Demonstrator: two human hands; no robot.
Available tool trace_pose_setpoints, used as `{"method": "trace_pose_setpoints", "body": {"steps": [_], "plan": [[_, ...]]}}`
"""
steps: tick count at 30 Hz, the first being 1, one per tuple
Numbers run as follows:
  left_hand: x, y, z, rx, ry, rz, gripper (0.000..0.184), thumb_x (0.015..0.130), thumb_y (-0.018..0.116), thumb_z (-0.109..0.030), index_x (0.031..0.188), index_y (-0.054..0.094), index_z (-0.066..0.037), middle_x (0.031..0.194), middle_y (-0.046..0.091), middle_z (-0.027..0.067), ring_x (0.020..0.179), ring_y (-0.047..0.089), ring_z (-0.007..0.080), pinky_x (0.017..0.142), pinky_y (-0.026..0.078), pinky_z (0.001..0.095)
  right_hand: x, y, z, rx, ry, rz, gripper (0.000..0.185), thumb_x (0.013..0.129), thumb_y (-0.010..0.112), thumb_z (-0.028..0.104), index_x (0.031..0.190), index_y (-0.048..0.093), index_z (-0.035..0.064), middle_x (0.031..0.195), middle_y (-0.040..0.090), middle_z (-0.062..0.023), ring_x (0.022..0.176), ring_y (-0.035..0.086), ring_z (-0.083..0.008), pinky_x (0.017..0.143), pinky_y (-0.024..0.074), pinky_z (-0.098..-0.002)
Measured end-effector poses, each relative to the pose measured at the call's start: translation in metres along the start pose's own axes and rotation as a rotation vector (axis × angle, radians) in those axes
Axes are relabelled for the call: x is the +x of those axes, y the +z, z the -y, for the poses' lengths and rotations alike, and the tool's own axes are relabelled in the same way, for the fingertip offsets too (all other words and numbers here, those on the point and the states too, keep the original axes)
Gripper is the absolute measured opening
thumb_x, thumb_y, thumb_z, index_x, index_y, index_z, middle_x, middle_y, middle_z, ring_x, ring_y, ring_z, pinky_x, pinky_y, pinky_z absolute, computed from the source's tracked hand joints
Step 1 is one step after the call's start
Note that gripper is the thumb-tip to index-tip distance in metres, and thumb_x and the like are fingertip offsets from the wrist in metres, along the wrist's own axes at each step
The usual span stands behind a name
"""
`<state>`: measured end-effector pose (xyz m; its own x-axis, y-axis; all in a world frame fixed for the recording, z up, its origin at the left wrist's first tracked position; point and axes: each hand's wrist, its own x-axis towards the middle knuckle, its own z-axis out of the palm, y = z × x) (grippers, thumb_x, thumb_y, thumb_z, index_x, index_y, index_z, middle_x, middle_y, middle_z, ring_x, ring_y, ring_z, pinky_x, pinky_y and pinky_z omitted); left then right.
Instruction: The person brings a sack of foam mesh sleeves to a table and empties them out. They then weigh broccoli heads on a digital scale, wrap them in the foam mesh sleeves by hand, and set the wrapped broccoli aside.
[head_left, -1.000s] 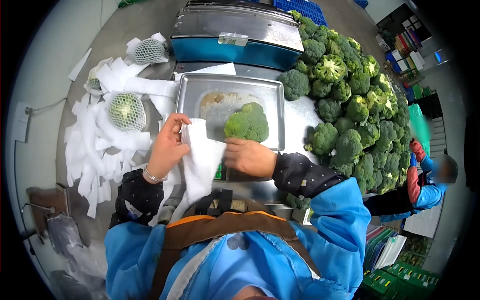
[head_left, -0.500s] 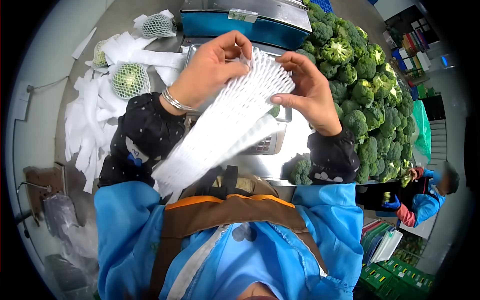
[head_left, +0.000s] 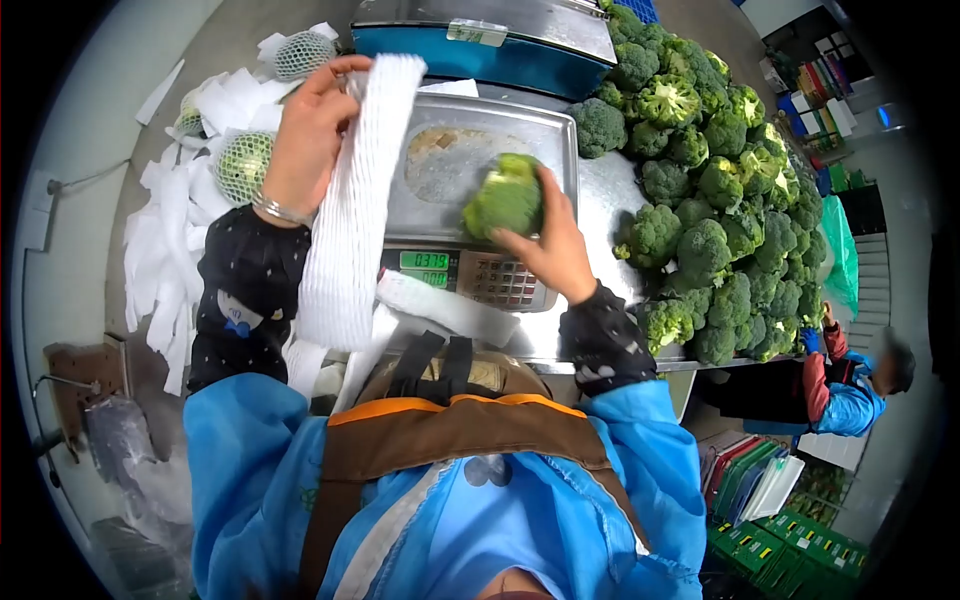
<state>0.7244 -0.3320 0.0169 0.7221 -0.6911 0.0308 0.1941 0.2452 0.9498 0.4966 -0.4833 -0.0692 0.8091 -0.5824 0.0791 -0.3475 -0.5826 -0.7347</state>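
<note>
My left hand (head_left: 312,140) pinches the top of a white foam net sleeve (head_left: 355,220), which hangs down narrow and closed up. In my right hand (head_left: 556,245) is a broccoli head (head_left: 505,198), slightly blurred, with fingers and thumb around its right side. It is above the metal pan (head_left: 545,130) of a weighing scale; whether it touches the pan I cannot tell. Green digits glow on the scale's display (head_left: 425,265), beside a keypad (head_left: 505,280). Another white foam sleeve (head_left: 445,305) lies in front of the scale.
A big heap of broccoli (head_left: 730,190) covers the right side of the table. Loose white foam sleeves (head_left: 170,240) and a netted broccoli head (head_left: 243,168) lie at left. A blue-sided metal box (head_left: 480,55) stands behind the scale. A co-worker (head_left: 850,390) is at far right.
Both hands were together at the sleeve's spread mouth; now they are apart. The left moved left with the sleeve, which has narrowed. The right has let it go and taken hold of a broccoli head.
</note>
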Motion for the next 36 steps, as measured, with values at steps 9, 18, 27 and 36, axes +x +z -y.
{"method": "trace_pose_setpoints", "body": {"steps": [9, 18, 27, 36], "plan": [[-0.032, 0.024, 0.029, 0.186, -0.086, 0.201, 0.039, 0.071, 0.044, 0.005, 0.109, 0.051, -0.004, 0.095, 0.057, 0.0032, 0.082, 0.053, 0.0066, 0.07, 0.041, 0.0181, 0.071, -0.045, 0.018, 0.52, -0.231, 0.183, 0.049, 0.079, 0.064, 0.015, 0.124, 0.045, 0.0117, 0.119, 0.053, -0.0123, 0.108, 0.052, -0.0204, 0.087, 0.0429, -0.0349], [-0.037, 0.049, 0.047, 0.072, -0.181, 0.452, 0.037, 0.076, 0.063, 0.0, 0.109, 0.046, -0.004, 0.099, 0.052, 0.0024, 0.088, 0.052, 0.0074, 0.074, 0.044, 0.0207, 0.038, -0.035, 0.044, 0.579, -0.174, 0.136, 0.026, 0.072, 0.069, -0.001, 0.095, 0.056, -0.0001, 0.089, 0.06, -0.0032, 0.07, 0.056, -0.0058, 0.062, 0.0452, -0.0196], [-0.044, 0.035, 0.057, 0.158, -0.102, 0.462, 0.021, 0.079, 0.065, -0.005, 0.097, 0.053, -0.003, 0.107, 0.056, 0.0069, 0.096, 0.053, 0.0125, 0.085, 0.042, 0.0271, 0.023, -0.024, 0.026, 1.449, 0.151, 0.204, 0.015, 0.089, 0.052, 0.015, 0.096, 0.054, 0.0014, 0.09, 0.062, -0.0068, 0.079, 0.061, -0.0108, 0.069, 0.0505, -0.0235], [-0.056, 0.04, 0.064, -0.325, -0.566, 0.618, 0.026, 0.085, 0.059, -0.015, 0.105, 0.051, 0.0, 0.093, 0.062, 0.0061, 0.085, 0.059, 0.0088, 0.074, 0.05, 0.0222, -0.027, -0.035, 0.015, 1.588, 0.047, 0.52, 0.048, 0.073, 0.07, 0.015, 0.112, 0.051, -0.0038, 0.11, 0.058, -0.0154, 0.102, 0.057, -0.028, 0.092, 0.0433, -0.0427]]}}
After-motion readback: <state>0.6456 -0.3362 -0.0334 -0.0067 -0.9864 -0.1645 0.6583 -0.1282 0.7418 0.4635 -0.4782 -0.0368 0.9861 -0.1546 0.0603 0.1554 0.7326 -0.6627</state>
